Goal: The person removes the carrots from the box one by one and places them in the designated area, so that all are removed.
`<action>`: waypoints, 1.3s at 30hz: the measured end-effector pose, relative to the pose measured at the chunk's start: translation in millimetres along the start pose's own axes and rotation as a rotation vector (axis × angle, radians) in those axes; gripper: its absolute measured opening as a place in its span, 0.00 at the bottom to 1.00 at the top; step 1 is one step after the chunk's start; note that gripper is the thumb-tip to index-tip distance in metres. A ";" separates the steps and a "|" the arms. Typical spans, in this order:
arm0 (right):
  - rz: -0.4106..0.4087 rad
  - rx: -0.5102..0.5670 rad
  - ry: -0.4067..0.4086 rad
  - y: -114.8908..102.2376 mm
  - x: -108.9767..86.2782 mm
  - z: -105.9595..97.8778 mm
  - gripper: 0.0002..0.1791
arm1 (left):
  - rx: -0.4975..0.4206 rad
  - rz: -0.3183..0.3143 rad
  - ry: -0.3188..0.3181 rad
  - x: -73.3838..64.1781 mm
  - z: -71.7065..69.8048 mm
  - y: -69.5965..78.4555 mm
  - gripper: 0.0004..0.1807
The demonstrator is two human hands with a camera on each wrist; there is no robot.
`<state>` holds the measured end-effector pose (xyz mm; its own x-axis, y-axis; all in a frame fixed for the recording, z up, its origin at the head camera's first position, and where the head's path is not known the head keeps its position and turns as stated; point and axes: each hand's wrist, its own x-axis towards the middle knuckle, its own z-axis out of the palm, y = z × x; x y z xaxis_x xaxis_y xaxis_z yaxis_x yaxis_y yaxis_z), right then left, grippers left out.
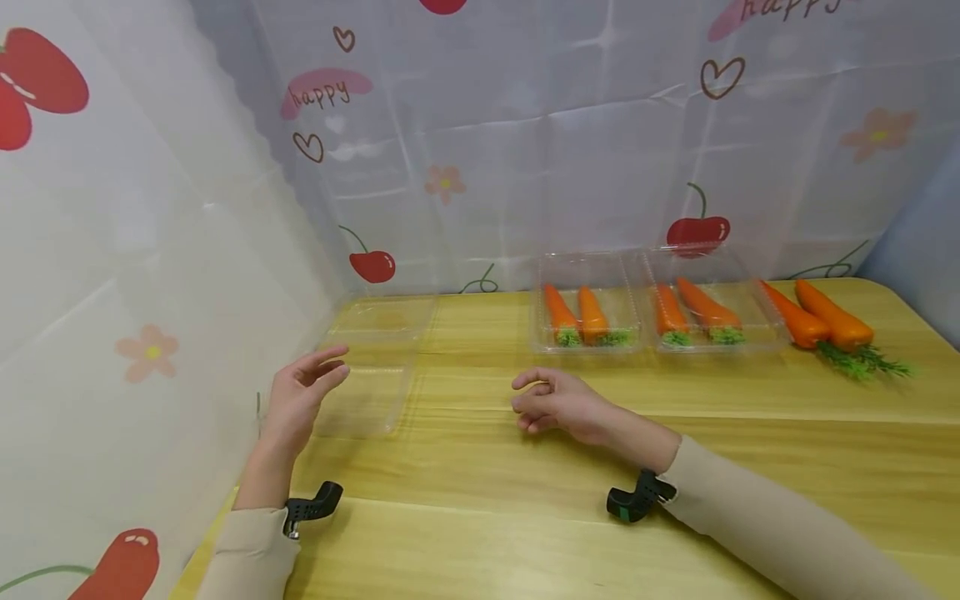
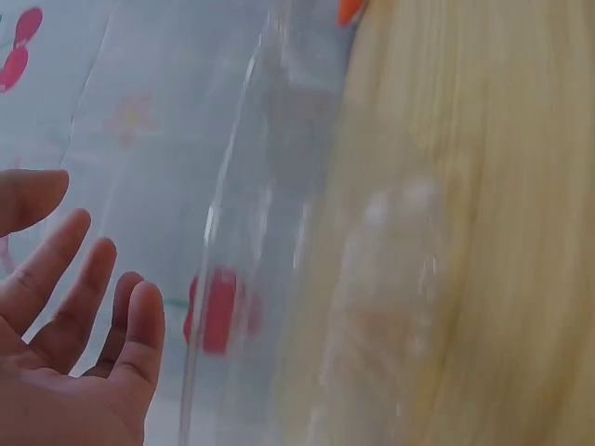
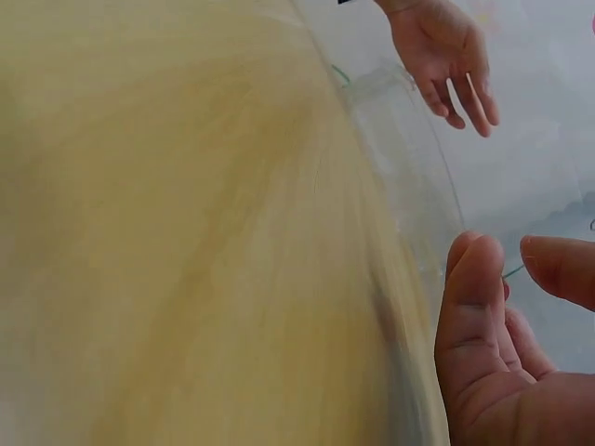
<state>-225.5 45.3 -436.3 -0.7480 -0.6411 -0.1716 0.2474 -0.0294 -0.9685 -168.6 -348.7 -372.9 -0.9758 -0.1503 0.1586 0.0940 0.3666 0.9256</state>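
My left hand (image 1: 296, 402) and right hand (image 1: 564, 406) were loosely curled, holding nothing — two boxes (image 1: 587, 349) beyond the right seemed done, two carrots (image 1: 562, 311) in each — the clear box (image 1: 365, 404) beside the left had none, with two loose carrots (image 1: 832, 315) farther right

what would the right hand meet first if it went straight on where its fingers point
Probably the clear plastic container near the left hand, though the height of the right hand above the table is unclear, so it might pass over.
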 end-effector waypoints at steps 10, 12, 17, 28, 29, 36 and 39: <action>0.003 0.064 0.035 -4.0 -21.8 -27.0 0.29 | -0.179 -0.085 -0.134 5.5 56.1 26.3 0.23; 0.006 0.081 0.043 -4.1 -25.6 -31.2 0.28 | -0.224 -0.090 -0.155 3.9 67.6 31.2 0.23; 0.010 0.110 0.074 -3.8 -34.8 -40.7 0.26 | -0.253 -0.087 -0.244 1.1 95.6 36.7 0.23; -0.021 0.166 0.133 -7.8 -47.3 -55.5 0.18 | -0.267 -0.127 -0.360 0.8 143.4 32.9 0.23; -0.021 0.175 0.138 -8.1 -48.0 -56.9 0.17 | -0.274 -0.130 -0.360 2.5 147.1 32.1 0.22; 0.008 0.258 0.202 -7.3 -45.9 -63.9 0.11 | -0.351 -0.194 -0.379 16.4 173.6 26.9 0.22; 0.002 0.296 0.231 -9.4 -44.8 -66.5 0.08 | -0.371 -0.217 -0.386 24.5 185.2 26.3 0.25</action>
<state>-235.3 125.3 -431.5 -0.8584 -0.4521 -0.2423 0.3910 -0.2710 -0.8796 -226.6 -172.6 -408.3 -0.9752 0.1850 -0.1211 -0.1217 0.0081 0.9925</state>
